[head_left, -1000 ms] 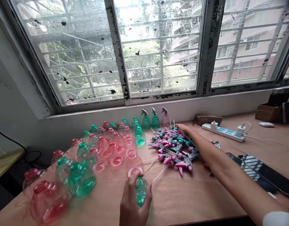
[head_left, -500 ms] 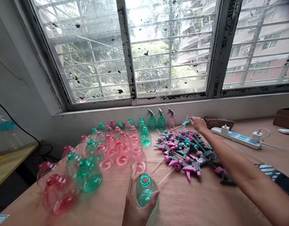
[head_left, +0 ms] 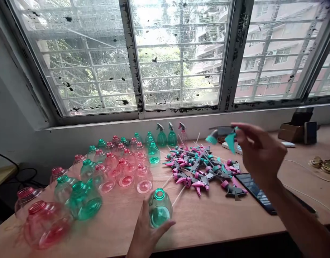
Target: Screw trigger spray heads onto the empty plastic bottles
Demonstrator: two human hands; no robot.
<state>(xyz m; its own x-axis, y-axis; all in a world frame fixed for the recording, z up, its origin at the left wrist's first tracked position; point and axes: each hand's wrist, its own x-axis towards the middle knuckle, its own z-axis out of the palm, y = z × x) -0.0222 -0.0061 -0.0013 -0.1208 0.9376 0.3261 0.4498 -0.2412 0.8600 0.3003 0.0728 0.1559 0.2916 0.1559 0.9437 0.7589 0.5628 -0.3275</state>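
My left hand (head_left: 147, 229) is wrapped round a clear green bottle (head_left: 160, 208) with an open neck, held upright at the table's front. In my right hand (head_left: 261, 154), raised above the right side of the table, is a spray trigger head (head_left: 221, 133) with a teal collar and teal lever. It is gripped at one end; its collar points left. Below and left of it lies a heap of pink, teal and grey spray heads (head_left: 205, 168) with thin white tubes. Rows of open pink bottles (head_left: 126, 173) and green bottles (head_left: 85, 206) stand at the left.
Three bottles with spray heads fitted (head_left: 172, 136) stand against the wall. A phone (head_left: 257, 193) lies right of the heap, partly behind my right arm. A brown box (head_left: 291, 132), white cables and a partly hidden power strip (head_left: 226, 144) are farther back.
My right hand has lifted the teal spray head off the heap and brought it up, right and closer. My left hand still holds the green bottle. The view has turned right.
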